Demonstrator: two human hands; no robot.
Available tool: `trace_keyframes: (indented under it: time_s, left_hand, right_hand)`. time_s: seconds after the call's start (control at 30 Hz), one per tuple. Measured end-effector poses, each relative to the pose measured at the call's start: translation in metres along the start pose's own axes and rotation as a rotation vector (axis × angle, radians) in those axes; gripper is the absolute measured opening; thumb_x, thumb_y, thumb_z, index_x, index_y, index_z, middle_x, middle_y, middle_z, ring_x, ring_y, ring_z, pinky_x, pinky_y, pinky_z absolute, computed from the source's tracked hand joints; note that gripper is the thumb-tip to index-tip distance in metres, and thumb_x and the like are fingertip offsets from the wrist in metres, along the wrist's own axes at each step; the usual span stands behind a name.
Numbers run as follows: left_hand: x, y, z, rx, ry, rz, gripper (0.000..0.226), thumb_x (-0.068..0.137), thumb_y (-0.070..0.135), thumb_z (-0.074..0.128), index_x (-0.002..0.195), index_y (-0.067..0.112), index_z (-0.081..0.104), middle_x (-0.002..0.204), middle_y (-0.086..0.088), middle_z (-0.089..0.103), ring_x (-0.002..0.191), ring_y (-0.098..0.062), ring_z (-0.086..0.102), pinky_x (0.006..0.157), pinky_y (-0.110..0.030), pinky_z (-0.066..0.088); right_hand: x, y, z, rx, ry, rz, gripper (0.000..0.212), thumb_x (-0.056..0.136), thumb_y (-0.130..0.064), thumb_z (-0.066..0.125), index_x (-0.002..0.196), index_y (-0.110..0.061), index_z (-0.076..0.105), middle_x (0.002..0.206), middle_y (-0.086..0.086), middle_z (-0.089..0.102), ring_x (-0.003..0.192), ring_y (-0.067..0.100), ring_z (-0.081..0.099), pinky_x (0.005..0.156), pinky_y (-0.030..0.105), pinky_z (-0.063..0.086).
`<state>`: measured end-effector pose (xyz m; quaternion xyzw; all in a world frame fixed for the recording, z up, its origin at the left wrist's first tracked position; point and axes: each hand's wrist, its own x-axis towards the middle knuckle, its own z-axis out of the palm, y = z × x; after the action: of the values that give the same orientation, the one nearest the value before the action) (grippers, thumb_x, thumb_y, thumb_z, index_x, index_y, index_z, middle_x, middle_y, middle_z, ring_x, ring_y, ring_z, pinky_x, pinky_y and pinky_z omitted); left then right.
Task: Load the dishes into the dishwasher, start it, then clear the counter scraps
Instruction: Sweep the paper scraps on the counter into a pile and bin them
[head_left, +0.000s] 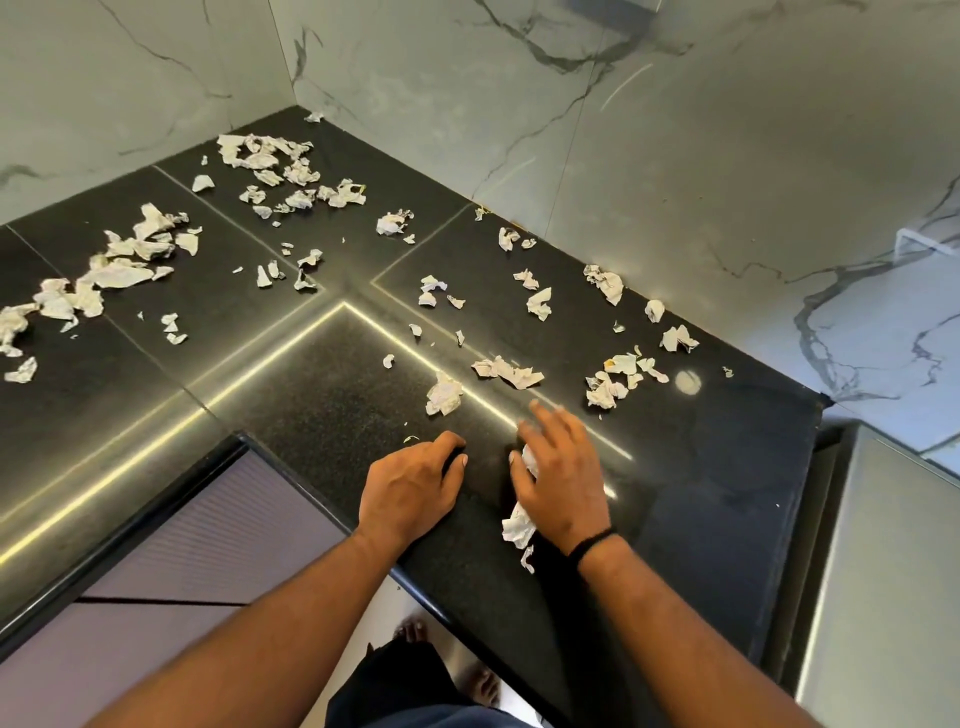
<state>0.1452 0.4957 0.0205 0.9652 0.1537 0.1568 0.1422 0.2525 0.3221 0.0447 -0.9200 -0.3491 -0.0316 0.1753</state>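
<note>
White paper scraps (443, 395) lie just ahead of us on the black desk (332, 415), nearer the right hand (561, 478), whose grip already holds crumpled paper (519, 525), while the left hand (410, 483) rests empty.

Grey-veined marble wall (649, 156) meeting in a corner, ribbed lilac cabinet front (218, 530) at lower left, steel appliance top (893, 571) at right, pale floor (415, 613) below
</note>
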Motion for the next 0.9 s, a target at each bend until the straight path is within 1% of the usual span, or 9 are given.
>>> trace_keyframes:
  time_s: [0.07, 0.17, 0.27, 0.47, 0.57, 0.67, 0.73, 0.8, 0.9]
  left_hand:
    - [0.0, 0.0, 0.0, -0.008, 0.002, 0.004, 0.02, 0.099, 0.043, 0.055, 0.113, 0.032, 0.064, 0.072, 0.009, 0.067, 0.061, -0.009, 0.064, 0.052, -0.027, 0.051]
    - [0.0, -0.001, 0.0, -0.02, 0.015, 0.013, 0.02, 0.098, 0.041, 0.058, 0.112, 0.029, 0.066, 0.069, 0.009, 0.066, 0.057, -0.009, 0.062, 0.049, -0.027, 0.051]
    - [-0.001, -0.001, 0.0, -0.024, 0.021, 0.011, 0.02, 0.098, 0.041, 0.059, 0.111, 0.028, 0.066, 0.068, 0.009, 0.065, 0.056, -0.009, 0.062, 0.049, -0.028, 0.051]
    - [0.0, 0.0, -0.001, -0.018, 0.004, 0.007, 0.022, 0.099, 0.043, 0.056, 0.114, 0.03, 0.064, 0.072, 0.008, 0.068, 0.061, -0.009, 0.064, 0.052, -0.03, 0.053]
    - [0.0, 0.001, -0.002, -0.015, -0.001, -0.001, 0.021, 0.099, 0.043, 0.057, 0.113, 0.031, 0.065, 0.071, 0.009, 0.067, 0.06, -0.008, 0.064, 0.051, -0.029, 0.052]
    - [0.0, 0.003, -0.005, -0.016, -0.004, 0.0, 0.02, 0.098, 0.043, 0.058, 0.113, 0.031, 0.065, 0.071, 0.009, 0.067, 0.06, -0.008, 0.064, 0.05, -0.027, 0.051]
    - [0.0, 0.004, -0.006, -0.024, -0.008, -0.004, 0.02, 0.098, 0.043, 0.058, 0.113, 0.031, 0.065, 0.073, 0.009, 0.068, 0.062, -0.009, 0.064, 0.052, -0.028, 0.052]
    - [0.0, 0.004, -0.007, -0.031, -0.01, -0.016, 0.017, 0.098, 0.041, 0.059, 0.109, 0.03, 0.065, 0.073, 0.009, 0.068, 0.062, -0.01, 0.065, 0.052, -0.029, 0.052]
    - [0.0, 0.002, -0.007, -0.042, -0.018, -0.004, 0.015, 0.095, 0.037, 0.06, 0.095, 0.024, 0.067, 0.07, 0.006, 0.066, 0.058, -0.015, 0.062, 0.052, -0.033, 0.053]
  right_hand:
    - [0.026, 0.016, -0.006, -0.091, -0.032, 0.086, 0.055, 0.093, -0.042, 0.049, 0.139, -0.012, 0.053, 0.155, 0.014, 0.039, 0.144, 0.038, 0.031, 0.119, 0.049, 0.03]
    - [0.05, 0.036, -0.013, -0.137, -0.182, 0.248, 0.069, 0.099, -0.049, 0.046, 0.154, -0.01, 0.03, 0.164, 0.016, 0.018, 0.151, 0.039, 0.01, 0.124, 0.047, 0.016]
    - [0.043, 0.033, -0.009, -0.027, -0.264, 0.302, 0.071, 0.101, -0.049, 0.043, 0.155, -0.006, 0.024, 0.162, 0.019, 0.02, 0.151, 0.038, 0.01, 0.124, 0.046, 0.012]
    - [0.0, -0.003, 0.008, 0.011, -0.254, 0.152, 0.073, 0.097, -0.058, 0.03, 0.15, -0.008, 0.037, 0.157, 0.014, 0.031, 0.149, 0.032, 0.02, 0.124, 0.043, 0.018]
    - [-0.01, -0.015, 0.008, 0.034, -0.222, 0.034, 0.057, 0.099, -0.044, 0.044, 0.143, -0.007, 0.048, 0.149, 0.014, 0.045, 0.143, 0.031, 0.035, 0.121, 0.045, 0.027]
    - [-0.002, -0.018, 0.005, 0.061, -0.015, -0.081, 0.042, 0.093, -0.034, 0.045, 0.118, -0.009, 0.068, 0.121, 0.007, 0.064, 0.114, 0.027, 0.057, 0.096, 0.046, 0.051]
    - [0.017, -0.022, 0.003, 0.092, 0.081, -0.084, 0.035, 0.091, -0.029, 0.046, 0.106, -0.01, 0.071, 0.109, 0.005, 0.067, 0.1, 0.028, 0.059, 0.085, 0.043, 0.054]
    - [0.04, -0.032, 0.001, 0.145, 0.053, -0.088, 0.032, 0.092, -0.025, 0.048, 0.107, -0.01, 0.072, 0.11, 0.005, 0.068, 0.1, 0.029, 0.058, 0.086, 0.044, 0.052]
    - [0.067, -0.053, 0.009, 0.221, -0.2, -0.178, 0.033, 0.1, -0.027, 0.049, 0.125, -0.017, 0.067, 0.131, 0.005, 0.062, 0.12, 0.029, 0.05, 0.104, 0.044, 0.042]
